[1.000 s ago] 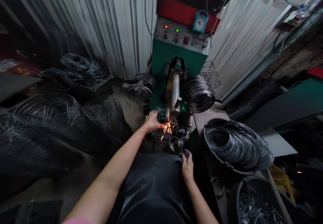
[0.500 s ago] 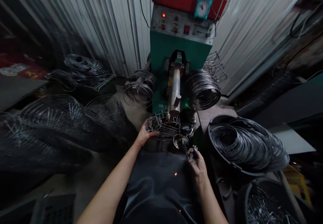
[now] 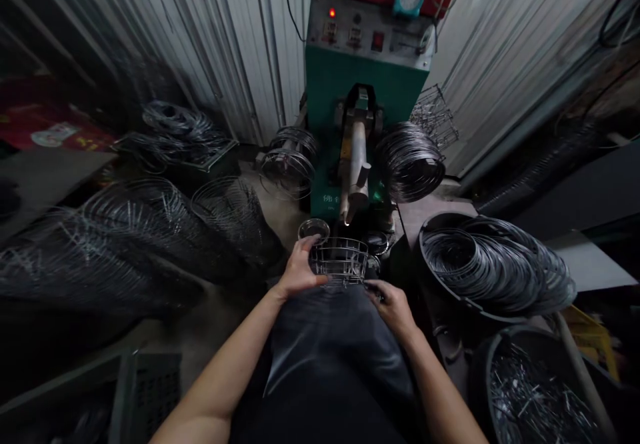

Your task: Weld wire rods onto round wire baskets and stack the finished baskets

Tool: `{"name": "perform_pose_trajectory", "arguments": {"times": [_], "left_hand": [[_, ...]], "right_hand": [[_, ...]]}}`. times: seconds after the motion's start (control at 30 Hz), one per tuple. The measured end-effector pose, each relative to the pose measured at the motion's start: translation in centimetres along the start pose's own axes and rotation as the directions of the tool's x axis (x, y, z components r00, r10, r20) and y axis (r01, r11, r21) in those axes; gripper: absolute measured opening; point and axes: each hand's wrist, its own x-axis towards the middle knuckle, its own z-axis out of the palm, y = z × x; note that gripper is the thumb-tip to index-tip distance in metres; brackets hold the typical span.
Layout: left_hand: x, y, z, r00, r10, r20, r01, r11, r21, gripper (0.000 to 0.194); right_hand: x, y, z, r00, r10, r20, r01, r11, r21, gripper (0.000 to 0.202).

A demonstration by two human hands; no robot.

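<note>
My left hand (image 3: pixel 300 271) is closed on the left side of a round wire basket (image 3: pixel 343 254), with the thumb along its lower edge. A small wire ring piece (image 3: pixel 314 231) shows at the basket's left, by my fingertips. My right hand (image 3: pixel 394 305) is at the basket's lower right edge, fingers pinched round small dark metal pieces that are mostly hidden. Just above the basket and apart from it is the glowing tip of a spot welder's electrode arm (image 3: pixel 359 164). The basket is over my dark apron (image 3: pixel 330 344).
The green welding machine (image 3: pixel 365 84) stands ahead, with wire coils (image 3: pixel 287 161) on its left and more coils (image 3: pixel 413 164) on its right. A tub of wire rings (image 3: pixel 495 271) and a bucket of metal pieces (image 3: pixel 540 391) stand at right. Wire-mesh stacks (image 3: pixel 135 231) fill the left.
The basket has come away from the electrode toward my body and tilted. My right hand has moved from the round cup-like part to the basket's edge. Sparks on the apron are gone.
</note>
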Motion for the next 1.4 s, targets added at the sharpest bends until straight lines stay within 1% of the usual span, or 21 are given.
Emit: {"name": "perform_pose_trajectory", "arguments": {"times": [0.07,0.13,0.2,0.27,0.33,0.4,0.5,0.6,0.7,0.8,0.97,1.13,1.3,1.4], "left_hand": [[0.1,2.1,-0.1,0.999,0.042,0.029,-0.047,0.977,0.207,0.095],[0.2,3.9,-0.1,0.996,0.072,0.048,-0.084,0.94,0.331,0.093],[0.3,4.9,0.0,0.993,0.106,0.06,-0.121,0.914,0.388,0.092],[0.3,5.3,0.0,0.989,0.131,0.065,-0.146,0.902,0.405,0.09],[0.4,5.3,0.0,0.988,0.136,0.067,-0.151,0.903,0.402,0.088],[0.6,5.1,-0.2,0.991,0.111,0.074,-0.131,0.911,0.39,0.087],[1.0,4.7,-0.5,0.994,0.053,0.095,-0.083,0.931,0.354,0.085],[1.5,4.3,-0.6,0.995,0.014,0.095,-0.043,0.949,0.312,0.085],[2.2,4.1,-0.5,0.996,0.01,0.092,-0.037,0.954,0.298,0.085],[2.9,3.9,-0.4,0.994,0.023,0.105,-0.053,0.954,0.296,0.085],[3.7,3.5,-0.5,0.99,0.043,0.134,-0.082,0.95,0.303,0.085],[5.2,3.3,-0.7,0.987,0.062,0.145,-0.104,0.947,0.304,0.084],[7.3,3.4,-0.7,0.986,-0.015,0.167,-0.036,0.953,0.3,0.083],[7.8,3.3,-0.5,0.982,-0.04,0.187,-0.019,0.953,0.302,0.083]], "right_hand": [[2.1,-2.9,-0.9,0.994,0.023,0.107,-0.009,0.992,-0.128,0.02],[3.9,-4.9,-1.0,0.987,0.073,0.142,-0.035,0.967,-0.254,0.02],[5.0,-5.9,-0.3,0.991,0.1,0.092,-0.064,0.941,-0.332,0.017],[5.5,-6.0,0.9,0.995,0.098,0.005,-0.09,0.93,-0.358,0.016],[5.4,-5.7,1.9,0.998,0.049,-0.039,-0.059,0.945,-0.322,0.018],[5.2,-5.2,2.5,0.998,-0.048,-0.026,0.041,0.975,-0.217,0.021],[5.0,-4.6,2.4,0.98,-0.193,0.059,0.196,0.979,-0.061,0.024],[5.3,-4.2,1.7,0.957,-0.248,0.153,0.259,0.964,-0.058,0.026],[6.0,-3.8,1.4,0.945,-0.264,0.194,0.284,0.955,-0.083,0.032],[6.7,-3.3,1.7,0.938,-0.284,0.197,0.301,0.952,-0.062,0.031],[7.3,-2.8,2.3,0.93,-0.332,0.161,0.343,0.938,-0.045,0.03],[8.5,-2.7,2.0,0.933,-0.337,0.128,0.347,0.936,-0.066,0.027],[10.4,-2.9,1.4,0.946,-0.305,0.11,0.317,0.941,-0.116,0.022],[10.6,-3.0,1.5,0.952,-0.296,0.074,0.303,0.945,-0.123,0.022]]}}
